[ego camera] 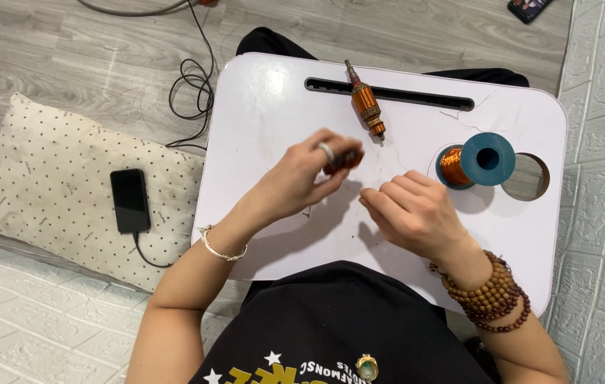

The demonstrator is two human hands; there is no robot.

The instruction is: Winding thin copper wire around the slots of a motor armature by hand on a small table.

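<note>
My left hand [302, 178] is raised over the white lap table [267, 107] and grips a small dark copper-wound armature [345, 159] between fingers and thumb. My right hand [412, 210] rests on the table just right of it, fingers curled; a thin wire seems pinched in them, though I cannot tell for sure. A second copper-wound armature with a shaft [365, 101] lies near the table's slot. A teal spool of copper wire [474, 162] lies on its side to the right of my right hand.
A round cup hole [528, 178] is cut in the table beside the spool. A dotted cushion [39, 171] with a black phone [130, 200] lies on the floor at left, with black cables [192, 85] nearby. Another phone [528, 7] sits at the top right.
</note>
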